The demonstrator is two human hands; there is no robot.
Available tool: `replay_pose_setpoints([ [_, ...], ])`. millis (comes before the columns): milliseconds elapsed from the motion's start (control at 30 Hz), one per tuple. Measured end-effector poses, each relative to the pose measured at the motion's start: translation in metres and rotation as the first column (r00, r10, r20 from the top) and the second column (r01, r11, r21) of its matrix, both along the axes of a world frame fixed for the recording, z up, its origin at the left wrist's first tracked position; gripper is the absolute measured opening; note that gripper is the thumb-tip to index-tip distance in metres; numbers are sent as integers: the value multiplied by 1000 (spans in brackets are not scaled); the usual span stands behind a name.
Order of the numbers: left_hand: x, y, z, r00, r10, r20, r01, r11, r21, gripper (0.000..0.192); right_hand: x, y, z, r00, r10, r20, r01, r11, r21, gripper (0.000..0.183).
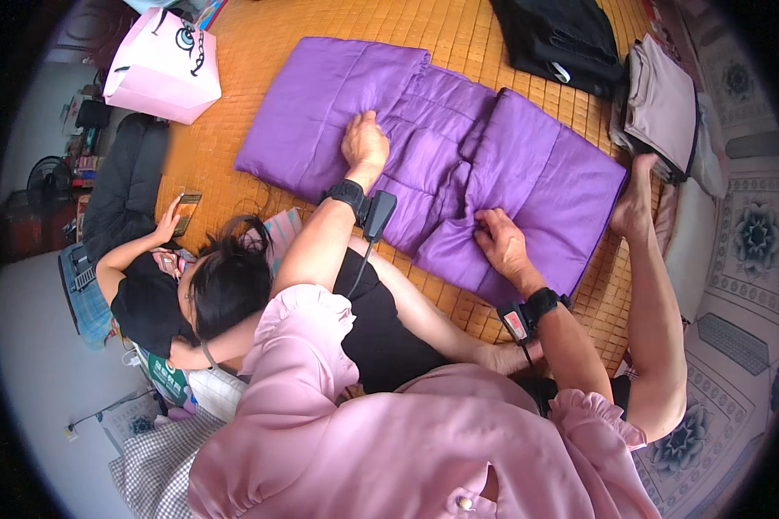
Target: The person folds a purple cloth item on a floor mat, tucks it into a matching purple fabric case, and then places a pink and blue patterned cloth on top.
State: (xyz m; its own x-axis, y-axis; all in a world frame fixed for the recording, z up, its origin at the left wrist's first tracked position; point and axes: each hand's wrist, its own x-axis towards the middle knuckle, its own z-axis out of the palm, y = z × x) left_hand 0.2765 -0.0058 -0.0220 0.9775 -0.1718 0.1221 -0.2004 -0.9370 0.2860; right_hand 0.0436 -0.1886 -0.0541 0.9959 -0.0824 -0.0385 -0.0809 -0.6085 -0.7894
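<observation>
A purple quilted padded textile (337, 97) lies spread before me. Its left and right ends are folded inward, leaving a lower, creased strip (422, 146) between the two folded panels. My left hand (365, 144) rests knuckles up by the inner edge of the left panel; its fingers curl under and their tips are hidden. On the near part of the right panel (552, 175), beside its inner edge, lies my right hand (503, 243). Its fingers are bent and slightly apart, touching the fabric without visibly lifting it. Both wrists wear black straps with small devices and cables.
Woven tile matting (253, 84) lies beneath. At upper left stands a pink bag (162, 71); folded black clothing (558, 45) and a folded greyish-pink cloth (662, 97) sit at upper right. Another person (227, 285) reclines close by my left arm, one hand on a card-like object (187, 213).
</observation>
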Motion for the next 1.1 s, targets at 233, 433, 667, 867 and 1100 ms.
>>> replay_pose_setpoints([
  [233,-11,-11,-10,982,-83,170,79,996,31,36,-2,-4,-5,1000,-22,-4,22,999,-36,27],
  [433,14,16,-13,989,45,-141,-81,963,-258,36,2,0,-2,1000,-16,2,16,1000,-21,27],
  [667,15,17,-3,986,-156,60,166,958,-234,27,0,-2,-2,1000,-21,-7,21,999,-25,27],
  [867,14,-23,-3,951,-261,167,234,958,167,25,-1,-1,0,1000,-19,-23,18,999,-36,26],
  [1100,48,-18,7,999,-22,-44,12,978,-208,13,0,0,4,1000,-28,3,28,998,-60,26],
])
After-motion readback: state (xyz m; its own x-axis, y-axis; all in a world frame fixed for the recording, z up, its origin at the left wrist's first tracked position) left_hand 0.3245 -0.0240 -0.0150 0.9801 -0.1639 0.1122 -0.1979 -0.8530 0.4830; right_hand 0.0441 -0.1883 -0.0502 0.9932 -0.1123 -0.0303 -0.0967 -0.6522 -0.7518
